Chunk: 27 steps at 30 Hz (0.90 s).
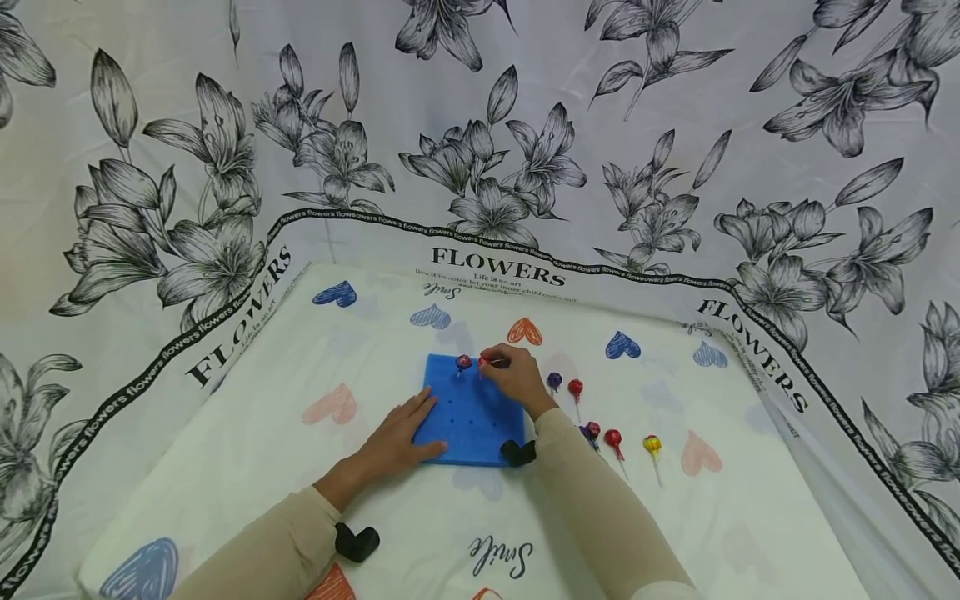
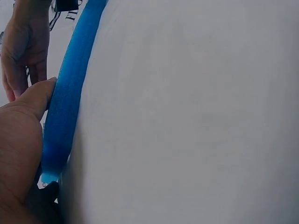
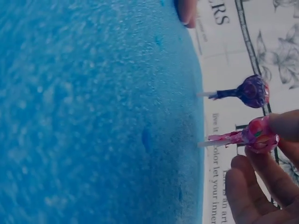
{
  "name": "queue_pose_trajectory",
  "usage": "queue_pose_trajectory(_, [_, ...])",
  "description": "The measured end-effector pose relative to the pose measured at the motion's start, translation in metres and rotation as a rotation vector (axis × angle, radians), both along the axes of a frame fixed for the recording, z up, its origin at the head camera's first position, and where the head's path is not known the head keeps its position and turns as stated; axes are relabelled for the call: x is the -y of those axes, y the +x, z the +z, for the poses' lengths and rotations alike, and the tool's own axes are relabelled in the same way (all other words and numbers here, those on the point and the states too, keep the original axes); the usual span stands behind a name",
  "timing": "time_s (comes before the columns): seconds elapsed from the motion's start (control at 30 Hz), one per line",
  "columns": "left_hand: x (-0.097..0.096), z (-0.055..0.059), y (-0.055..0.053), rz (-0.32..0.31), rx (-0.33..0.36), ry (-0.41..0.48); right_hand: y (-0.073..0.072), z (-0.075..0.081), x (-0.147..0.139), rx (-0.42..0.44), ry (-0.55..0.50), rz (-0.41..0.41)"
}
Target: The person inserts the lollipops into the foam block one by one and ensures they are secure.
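Observation:
A blue foam block (image 1: 480, 425) with small holes in its top lies on the table. My left hand (image 1: 393, 429) rests on its left edge, fingers extended and thumb along the near side. Over the far edge, my right hand (image 1: 517, 377) pinches the head of a pink-wrapped lollipop (image 3: 261, 135) between thumb and fingertips. Its white stick points at the foam, and the stick's tip is right at the surface. Beside it a purple-and-red lollipop (image 3: 252, 91) stands upright with its stick in the foam.
Right of the block lie several loose lollipops: a purple one (image 1: 554, 381), a red one (image 1: 575, 387), another red one (image 1: 613, 438), a yellow one (image 1: 652, 444) and dark ones (image 1: 592, 431) close together. A flower-printed cloth (image 1: 495, 167) hangs behind the white table cover (image 1: 247, 433).

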<state>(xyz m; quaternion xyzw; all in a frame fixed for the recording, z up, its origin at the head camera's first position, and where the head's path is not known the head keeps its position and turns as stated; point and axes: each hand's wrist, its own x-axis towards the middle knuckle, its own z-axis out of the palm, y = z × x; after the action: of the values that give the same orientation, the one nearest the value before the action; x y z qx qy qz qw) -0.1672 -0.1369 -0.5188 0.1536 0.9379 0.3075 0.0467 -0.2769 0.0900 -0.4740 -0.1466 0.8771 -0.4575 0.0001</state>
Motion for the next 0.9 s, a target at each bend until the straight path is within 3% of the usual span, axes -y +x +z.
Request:
queue_pose_trajectory(0.17, [-0.001,0.000,0.002,-0.007,0.002,0.005,0.003,0.009,-0.012,0.021,-0.109,-0.016])
queue_pose_trajectory(0.3, [-0.002,0.000,0.002,-0.011,-0.015,-0.001,-0.002,0.022,-0.031,-0.031,-0.206,-0.030])
queue_pose_trajectory(0.63, [-0.001,0.002,0.000,-0.004,-0.012,0.001,-0.005,0.064,-0.076,-0.153,-0.307,-0.097])
queue_pose_trajectory(0.9, [-0.002,0.001,0.000,-0.004,-0.009,0.003,-0.009,0.080,-0.104,-0.249,-0.350,-0.163])
